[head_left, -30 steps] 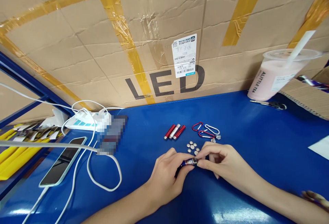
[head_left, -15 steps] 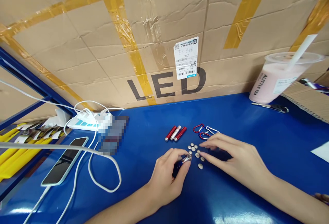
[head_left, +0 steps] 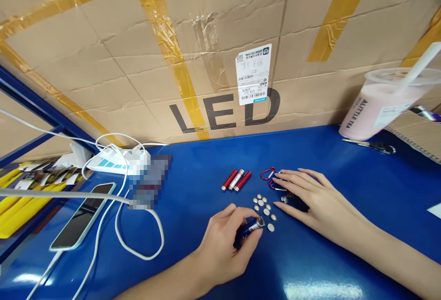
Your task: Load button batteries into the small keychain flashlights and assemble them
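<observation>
My left hand (head_left: pixel 229 240) is closed around a small blue metal flashlight (head_left: pixel 251 228), its silver end pointing right between thumb and fingertips. To the right of it several silver button cells (head_left: pixel 266 212) lie loose on the blue table. My right hand (head_left: pixel 315 196) is spread low over the table with fingers apart. Its fingertips reach the carabiners (head_left: pixel 268 174), red and blue, and partly cover them. Beneath the palm are small silver parts (head_left: pixel 284 199) that I cannot make out fully. Behind the cells two red tubes (head_left: pixel 243 181) and one silver tube (head_left: pixel 236 179) lie side by side.
A big cardboard box (head_left: pixel 138 75) stands along the table's back. On the left are a white power strip (head_left: pixel 115 161), looping white cables (head_left: pixel 160 240) and a phone (head_left: pixel 82 217). On the right, a pink drink cup (head_left: pixel 365 111) stands by a key (head_left: pixel 370 145).
My right hand has moved from beside the button cells, away and to the right, over the carabiners. My left hand still holds the blue flashlight, slightly lower in view. The view shifted a little.
</observation>
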`<control>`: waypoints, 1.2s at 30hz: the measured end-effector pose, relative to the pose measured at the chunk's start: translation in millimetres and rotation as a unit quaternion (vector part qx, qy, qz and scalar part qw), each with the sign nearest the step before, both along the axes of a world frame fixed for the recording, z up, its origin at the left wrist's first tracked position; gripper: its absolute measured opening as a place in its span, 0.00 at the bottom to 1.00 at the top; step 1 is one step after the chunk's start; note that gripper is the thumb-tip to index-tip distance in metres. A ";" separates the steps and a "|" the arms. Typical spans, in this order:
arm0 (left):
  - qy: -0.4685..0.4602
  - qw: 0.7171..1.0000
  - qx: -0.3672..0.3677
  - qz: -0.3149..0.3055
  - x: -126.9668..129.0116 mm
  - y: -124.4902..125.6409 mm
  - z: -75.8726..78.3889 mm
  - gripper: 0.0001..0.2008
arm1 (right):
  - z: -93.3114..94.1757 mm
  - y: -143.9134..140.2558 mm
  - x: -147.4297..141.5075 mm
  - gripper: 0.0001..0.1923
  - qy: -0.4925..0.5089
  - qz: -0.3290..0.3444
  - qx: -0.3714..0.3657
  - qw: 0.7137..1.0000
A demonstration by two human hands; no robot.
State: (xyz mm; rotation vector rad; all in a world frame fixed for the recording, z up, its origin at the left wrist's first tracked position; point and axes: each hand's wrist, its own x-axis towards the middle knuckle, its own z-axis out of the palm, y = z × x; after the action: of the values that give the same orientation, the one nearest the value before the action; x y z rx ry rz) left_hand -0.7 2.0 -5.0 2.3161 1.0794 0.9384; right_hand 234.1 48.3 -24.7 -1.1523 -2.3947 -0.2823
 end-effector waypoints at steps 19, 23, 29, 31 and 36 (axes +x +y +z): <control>0.007 1.000 -0.011 -0.010 -0.3 0.3 0.3 0.05 | 12.8 -4.5 -2.2 0.13 0.112 0.003 -0.043 0.993; 0.005 1.000 -0.004 -0.012 -0.1 1.0 1.1 0.04 | 14.7 -3.7 1.1 0.15 0.147 -0.049 -0.043 0.987; -0.007 0.999 0.006 -0.033 0.7 0.6 2.8 0.05 | 7.3 6.6 10.7 0.17 0.061 -0.035 -0.012 0.997; -0.007 0.999 0.007 -0.035 0.8 1.0 3.0 0.05 | 6.2 7.6 11.0 0.19 0.052 -0.025 -0.009 0.998; -0.001 1.000 -0.001 -0.025 0.9 1.4 2.9 0.05 | 7.6 3.2 4.5 0.19 0.055 -0.018 -0.006 0.998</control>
State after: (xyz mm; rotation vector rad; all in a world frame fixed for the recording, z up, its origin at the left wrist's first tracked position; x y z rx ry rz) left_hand 0.2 3.4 -2.1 2.3293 1.0156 0.9207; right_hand 238.6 51.6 -17.1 -1.1861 -2.2861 -0.2100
